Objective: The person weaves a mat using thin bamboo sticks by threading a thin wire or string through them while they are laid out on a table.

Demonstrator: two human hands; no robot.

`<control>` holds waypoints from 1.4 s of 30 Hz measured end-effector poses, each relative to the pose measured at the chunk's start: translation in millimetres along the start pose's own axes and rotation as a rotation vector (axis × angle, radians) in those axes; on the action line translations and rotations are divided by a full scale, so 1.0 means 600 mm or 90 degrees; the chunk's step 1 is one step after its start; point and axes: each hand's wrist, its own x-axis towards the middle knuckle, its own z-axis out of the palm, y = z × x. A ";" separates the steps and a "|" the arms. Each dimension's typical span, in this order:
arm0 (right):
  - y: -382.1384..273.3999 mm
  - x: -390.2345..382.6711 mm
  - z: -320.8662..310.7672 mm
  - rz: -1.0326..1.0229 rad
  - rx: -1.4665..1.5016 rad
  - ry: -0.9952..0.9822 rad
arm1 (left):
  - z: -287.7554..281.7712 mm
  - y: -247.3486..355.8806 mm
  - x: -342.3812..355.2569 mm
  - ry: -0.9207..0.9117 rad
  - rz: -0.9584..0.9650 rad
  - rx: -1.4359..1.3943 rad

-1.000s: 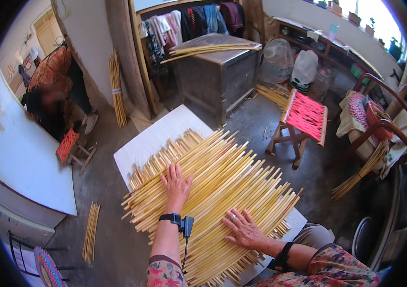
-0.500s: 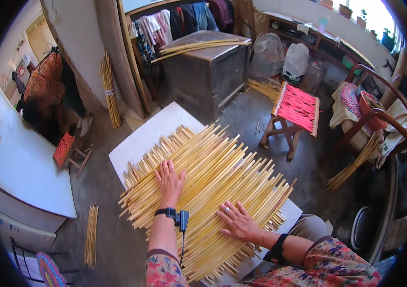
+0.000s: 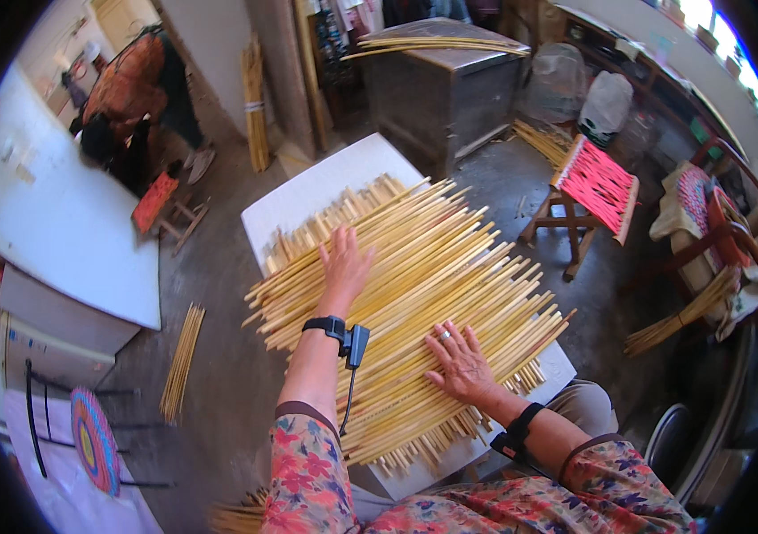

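Note:
A broad layer of pale yellow straw-like sticks (image 3: 414, 294) lies side by side across a white board (image 3: 330, 173), over more sticks whose ends stick out at the far left and near sides. My left hand (image 3: 344, 265) rests on the upper left of the layer, fingers stretched out and spread. Further right and nearer, my right hand (image 3: 463, 365) lies flat on the sticks, fingers apart, a ring on one finger. Neither hand grips anything. Both wrists wear black bands, the left with a small box and cable.
A dark metal cabinet (image 3: 450, 89) with a few sticks on top stands behind the board. Red-topped folding stools (image 3: 597, 191) are at right and far left, where another person (image 3: 129, 98) bends down. Tied stick bundles (image 3: 255, 107) lean by the wall; loose sticks (image 3: 183, 360) lie on the floor.
The whole view has shifted, so the board and sticks sit higher and further right in the picture. Both hands stay on the sticks, still spread.

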 end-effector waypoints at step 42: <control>0.127 0.049 0.000 -0.080 0.110 0.071 | -0.053 -0.041 -1.318 0.160 -1.060 -0.542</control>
